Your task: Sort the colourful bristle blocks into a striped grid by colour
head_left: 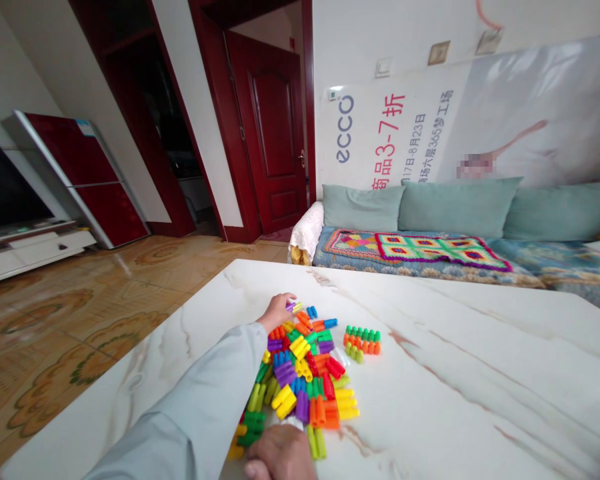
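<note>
A pile of colourful plastic connecting blocks, shaped like joined tubes, lies on the white marbled table. At its far left edge is my left hand, stretched out in a grey sleeve, its fingers closed around a small purple and yellow block. Close to me, at the near edge of the pile, my right hand is curled with its back up. Its fingertips are hidden, and a white piece shows just beyond it. Right of the pile stand short rows of green blocks, orange blocks and yellow-green blocks.
Behind the table is a sofa with green cushions and a crocheted cover. A dark red door stands ajar at the back. To the left are a red refrigerator and a television on a low cabinet.
</note>
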Action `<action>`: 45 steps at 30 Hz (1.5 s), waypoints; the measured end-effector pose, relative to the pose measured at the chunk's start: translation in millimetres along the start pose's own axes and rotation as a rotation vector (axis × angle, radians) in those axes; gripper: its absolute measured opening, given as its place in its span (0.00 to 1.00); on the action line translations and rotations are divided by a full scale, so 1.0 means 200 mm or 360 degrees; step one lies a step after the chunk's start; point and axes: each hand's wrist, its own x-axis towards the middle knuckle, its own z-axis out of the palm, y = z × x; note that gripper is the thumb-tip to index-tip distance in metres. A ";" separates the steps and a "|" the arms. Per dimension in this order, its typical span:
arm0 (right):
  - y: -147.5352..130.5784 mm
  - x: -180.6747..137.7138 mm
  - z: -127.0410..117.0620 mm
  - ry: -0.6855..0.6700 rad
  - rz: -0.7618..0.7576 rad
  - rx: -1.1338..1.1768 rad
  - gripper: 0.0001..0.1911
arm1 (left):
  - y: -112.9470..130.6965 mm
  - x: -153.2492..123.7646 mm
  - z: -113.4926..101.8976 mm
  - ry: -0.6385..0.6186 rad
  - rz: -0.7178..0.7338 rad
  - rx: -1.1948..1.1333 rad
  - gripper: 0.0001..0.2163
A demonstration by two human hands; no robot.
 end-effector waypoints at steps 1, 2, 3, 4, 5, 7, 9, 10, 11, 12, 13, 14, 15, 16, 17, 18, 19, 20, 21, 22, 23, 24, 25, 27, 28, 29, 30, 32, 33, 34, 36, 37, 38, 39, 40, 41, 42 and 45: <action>-0.01 0.01 -0.02 -0.0047 0.0059 0.0029 0.32 | 0.02 -0.03 -0.02 0.0025 0.0011 -0.0100 0.22; -0.03 0.01 -0.04 -0.0089 0.0139 0.0059 0.30 | 0.03 -0.06 -0.04 0.0042 0.0027 -0.0201 0.20; -0.04 0.02 -0.06 -0.0114 0.0241 0.0091 0.27 | 0.06 -0.10 -0.06 0.0051 0.0046 -0.0300 0.19; -0.05 0.03 -0.08 -0.0114 0.0368 0.0127 0.24 | 0.08 -0.16 -0.08 0.0050 0.0068 -0.0392 0.19; -0.06 0.03 -0.09 -0.0078 0.0508 0.0171 0.21 | 0.10 -0.22 -0.10 0.0040 0.0091 -0.0474 0.19; -0.07 0.03 -0.11 0.0073 0.0789 0.0286 0.16 | 0.14 -0.37 -0.14 -0.0001 0.0127 -0.0615 0.19; -0.07 0.04 -0.11 0.0250 0.1025 0.0409 0.13 | 0.17 -0.54 -0.15 -0.0100 0.0146 -0.0908 0.19; -0.07 0.04 -0.11 0.0339 0.1104 0.0467 0.12 | 0.17 -0.62 -0.16 -0.0143 0.0138 -0.1045 0.19; -0.07 0.04 -0.11 0.0418 0.1148 0.0526 0.13 | 0.17 -0.70 -0.15 -0.0168 0.0128 -0.1121 0.20; -0.07 0.04 -0.11 0.0482 0.1163 0.0587 0.14 | 0.17 -0.78 -0.15 -0.0183 0.0117 -0.1158 0.19; -0.06 0.04 -0.12 0.0531 0.1156 0.0646 0.16 | 0.16 -0.84 -0.14 -0.0193 0.0104 -0.1158 0.19; -0.07 0.04 -0.12 0.0563 0.1141 0.0695 0.17 | 0.16 -0.90 -0.13 -0.0194 0.0086 -0.1136 0.19; -0.07 0.05 -0.13 0.0586 0.1129 0.0728 0.18 | 0.14 -0.96 -0.12 -0.0175 0.0068 -0.1117 0.18; -0.07 0.05 -0.14 0.0595 0.1118 0.0746 0.18 | 0.13 -1.00 -0.12 -0.0147 0.0044 -0.1111 0.18; -0.06 0.04 -0.14 0.0597 0.1114 0.0751 0.18 | 0.12 -1.04 -0.11 -0.0112 0.0016 -0.1120 0.17; -0.06 0.04 -0.15 0.0602 0.1116 0.0744 0.18 | 0.10 -1.08 -0.10 -0.0079 -0.0012 -0.1138 0.17; -0.06 0.04 -0.15 0.0613 0.1124 0.0726 0.18 | 0.09 -1.11 -0.09 -0.0065 -0.0039 -0.1152 0.16; -0.06 0.03 -0.16 0.0629 0.1136 0.0699 0.18 | 0.08 -1.14 -0.09 -0.0068 -0.0064 -0.1152 0.16; -0.05 0.03 -0.16 0.0641 0.1148 0.0666 0.19 | 0.08 -1.16 -0.08 -0.0074 -0.0081 -0.1136 0.16; -0.04 0.02 -0.16 0.0635 0.1159 0.0630 0.19 | 0.07 -1.18 -0.08 -0.0076 -0.0085 -0.1104 0.16; -0.04 0.02 -0.17 0.0614 0.1166 0.0594 0.18 | 0.07 -1.20 -0.07 -0.0069 -0.0078 -0.1061 0.15; -0.03 0.01 -0.17 0.0572 0.1166 0.0562 0.16 | 0.07 -1.22 -0.06 -0.0047 -0.0066 -0.1019 0.15; -0.03 0.01 -0.17 0.0528 0.1164 0.0536 0.15 | 0.06 -1.23 -0.06 -0.0012 -0.0053 -0.0982 0.14; -0.01 0.01 -0.19 0.0488 0.1165 0.0509 0.13 | 0.03 -1.25 -0.05 0.0095 -0.0043 -0.0909 0.14; 0.00 0.02 -0.20 0.0510 0.1171 0.0506 0.13 | 0.02 -1.25 -0.04 0.0160 -0.0056 -0.0866 0.14; 0.02 0.02 -0.21 0.0558 0.1180 0.0503 0.13 | -0.01 -1.25 -0.04 0.0233 -0.0076 -0.0816 0.14; 0.03 0.03 -0.22 0.0618 0.1186 0.0498 0.13 | -0.03 -1.25 -0.03 0.0312 -0.0089 -0.0754 0.14; 0.07 0.04 -0.26 0.0740 0.1188 0.0446 0.13 | -0.08 -1.23 -0.03 0.0459 -0.0042 -0.0575 0.15; 0.09 0.05 -0.27 0.0783 0.1186 0.0401 0.13 | -0.10 -1.22 -0.02 0.0514 0.0028 -0.0466 0.14; 0.11 0.05 -0.29 0.0796 0.1182 0.0353 0.14 | -0.11 -1.22 -0.02 0.0558 0.0120 -0.0350 0.14; 0.13 0.05 -0.31 0.0758 0.1161 0.0261 0.14 | -0.11 -1.21 0.00 0.0615 0.0316 -0.0131 0.17; 0.14 0.06 -0.32 0.0727 0.1140 0.0219 0.14 | -0.11 -1.21 0.01 0.0634 0.0396 -0.0036 0.18; 0.15 0.05 -0.32 0.0692 0.1108 0.0178 0.14 | -0.10 -1.21 0.02 0.0651 0.0454 0.0046 0.19; 0.15 0.05 -0.32 0.0661 0.1065 0.0138 0.13 | -0.09 -1.23 0.03 0.0667 0.0491 0.0116 0.20; 0.16 0.05 -0.32 0.0632 0.1014 0.0096 0.13 | -0.08 -1.24 0.04 0.0677 0.0510 0.0173 0.20; 0.16 0.05 -0.31 0.0601 0.0961 0.0055 0.14 | -0.08 -1.27 0.04 0.0676 0.0521 0.0217 0.19; 0.17 0.05 -0.31 0.0567 0.0906 0.0008 0.15 | -0.07 -1.29 0.04 0.0661 0.0526 0.0248 0.18; 0.18 0.05 -0.29 0.0439 0.0749 -0.0138 0.16 | -0.07 -1.37 0.04 0.0531 0.0556 0.0323 0.17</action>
